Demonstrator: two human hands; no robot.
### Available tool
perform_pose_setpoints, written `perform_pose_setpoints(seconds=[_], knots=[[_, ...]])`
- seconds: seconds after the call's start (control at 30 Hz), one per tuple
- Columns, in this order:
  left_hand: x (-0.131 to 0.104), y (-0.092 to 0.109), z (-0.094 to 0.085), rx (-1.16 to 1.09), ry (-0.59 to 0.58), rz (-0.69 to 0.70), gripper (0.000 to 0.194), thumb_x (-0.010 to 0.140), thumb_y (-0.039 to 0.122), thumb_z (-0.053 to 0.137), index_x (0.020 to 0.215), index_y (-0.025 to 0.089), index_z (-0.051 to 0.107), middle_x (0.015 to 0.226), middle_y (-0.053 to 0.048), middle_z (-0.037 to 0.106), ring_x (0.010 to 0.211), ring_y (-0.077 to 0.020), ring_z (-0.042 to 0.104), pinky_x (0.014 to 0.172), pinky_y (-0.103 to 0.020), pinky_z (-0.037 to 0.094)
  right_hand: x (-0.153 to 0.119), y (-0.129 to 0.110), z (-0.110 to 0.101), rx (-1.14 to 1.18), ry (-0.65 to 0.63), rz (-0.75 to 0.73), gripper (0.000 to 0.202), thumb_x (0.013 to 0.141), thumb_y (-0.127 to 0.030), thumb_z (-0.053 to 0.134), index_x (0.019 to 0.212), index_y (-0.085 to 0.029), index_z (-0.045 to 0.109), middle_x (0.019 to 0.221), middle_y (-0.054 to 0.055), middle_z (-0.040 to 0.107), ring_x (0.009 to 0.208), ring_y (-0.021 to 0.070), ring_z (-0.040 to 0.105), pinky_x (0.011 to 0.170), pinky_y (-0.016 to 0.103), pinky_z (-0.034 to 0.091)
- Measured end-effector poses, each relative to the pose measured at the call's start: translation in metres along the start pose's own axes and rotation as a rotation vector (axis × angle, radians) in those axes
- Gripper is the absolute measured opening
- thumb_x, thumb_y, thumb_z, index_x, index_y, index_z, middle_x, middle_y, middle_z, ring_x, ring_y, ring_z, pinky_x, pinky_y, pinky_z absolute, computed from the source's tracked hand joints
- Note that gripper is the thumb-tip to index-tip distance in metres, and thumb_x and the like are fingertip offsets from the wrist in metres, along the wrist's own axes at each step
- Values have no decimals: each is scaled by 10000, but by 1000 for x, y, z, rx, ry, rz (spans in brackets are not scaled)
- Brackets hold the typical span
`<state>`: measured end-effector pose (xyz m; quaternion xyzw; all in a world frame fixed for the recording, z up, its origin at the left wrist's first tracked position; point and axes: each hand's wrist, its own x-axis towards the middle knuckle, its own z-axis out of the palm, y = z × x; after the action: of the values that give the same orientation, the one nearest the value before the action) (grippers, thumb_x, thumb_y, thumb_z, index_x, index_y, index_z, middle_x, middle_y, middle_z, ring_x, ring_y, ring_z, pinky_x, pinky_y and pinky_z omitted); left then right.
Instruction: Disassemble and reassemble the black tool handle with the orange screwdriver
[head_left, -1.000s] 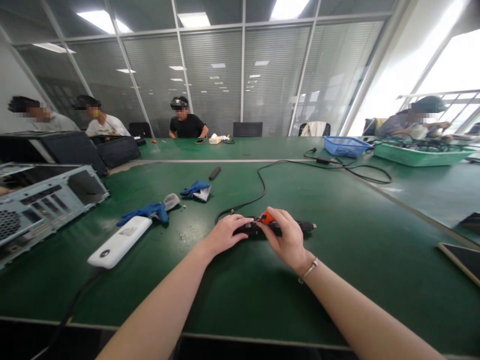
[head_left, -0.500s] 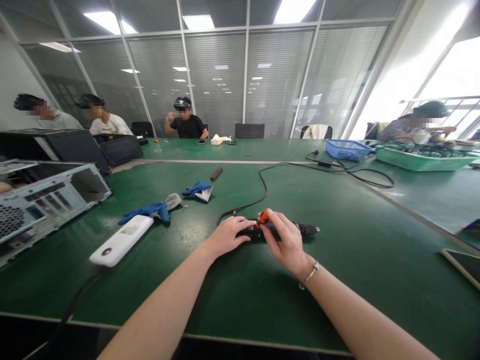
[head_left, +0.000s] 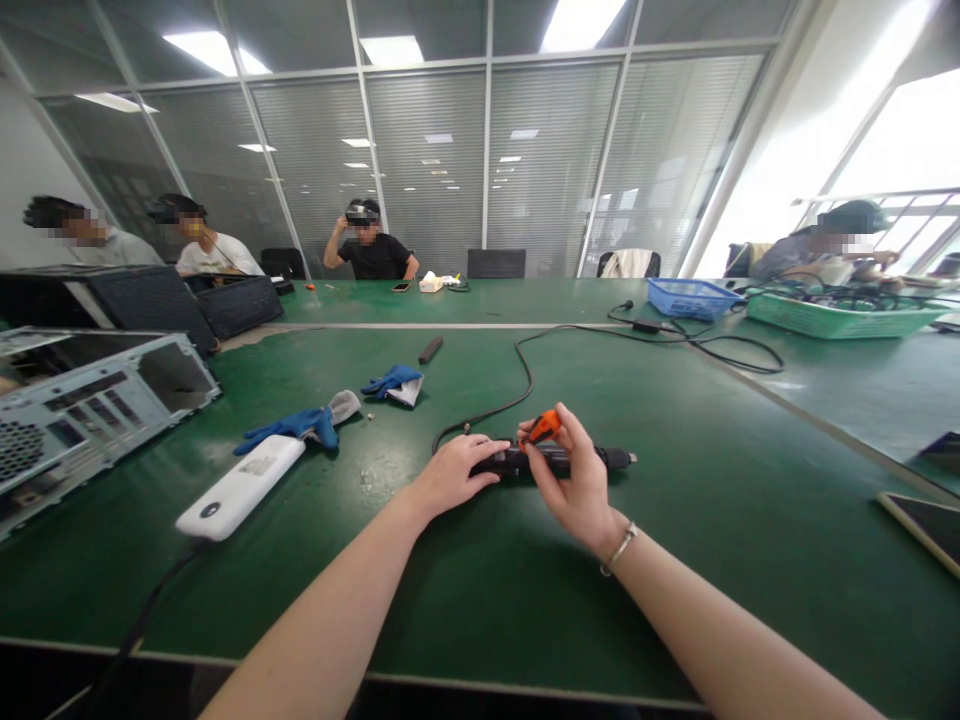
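Note:
A black corded electric screwdriver [head_left: 553, 458] lies crosswise on the green table, its metal tip pointing right. My left hand [head_left: 455, 470] is closed around its left part, thumb in front and fingers on top. In my right hand [head_left: 581, 485] is a small screwdriver with an orange and black handle [head_left: 545, 427], pinched between thumb and fingers above the black tool. This handle leans up to the right. Its lower end is hidden by my fingers, so I cannot tell whether it touches the black tool.
A black cable [head_left: 529, 370] runs back across the table [head_left: 480, 600]. At left are blue gloves [head_left: 307, 427], a white power bank [head_left: 244, 487] and a metal computer case [head_left: 112, 410]. A blue basket [head_left: 694, 298] and green basket [head_left: 840, 315] stand back right. Several people sit around.
The orange handle has tilted up to the right, with more of it showing, and my right fingers have opened slightly around it. My left hand stays on the black tool.

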<state>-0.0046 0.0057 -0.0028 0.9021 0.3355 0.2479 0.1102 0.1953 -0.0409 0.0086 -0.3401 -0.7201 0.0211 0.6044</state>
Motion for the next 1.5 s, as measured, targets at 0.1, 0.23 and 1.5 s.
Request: perform_pose_setpoints(seconds=[0.1, 0.23, 1.5], knots=[[0, -2, 3, -38, 38, -26, 635, 778, 284, 716, 1351, 264, 442, 1304, -66, 561, 1167, -239, 539, 1041, -408, 375, 0, -1, 2, 105, 138, 66, 649, 872, -143, 559, 1426, -250, 240, 1098, 89, 628, 981, 211, 652, 901, 461, 533], [1, -3, 4, -46, 50, -36, 641, 731, 288, 760, 1312, 234, 495, 1276, -72, 586, 1157, -245, 548, 1043, -404, 377, 3, 1, 5, 121, 163, 62, 612, 867, -136, 570, 1396, -247, 284, 1080, 87, 632, 963, 207, 660, 898, 462, 537], [5, -5, 5, -70, 10, -38, 530, 799, 311, 694, 1297, 238, 527, 1243, -63, 615, 1133, -237, 570, 1022, -386, 396, 37, 10, 19, -102, -14, 241, 568, 919, -239, 441, 1454, -236, 251, 1027, 79, 652, 822, 183, 660, 791, 356, 541]])
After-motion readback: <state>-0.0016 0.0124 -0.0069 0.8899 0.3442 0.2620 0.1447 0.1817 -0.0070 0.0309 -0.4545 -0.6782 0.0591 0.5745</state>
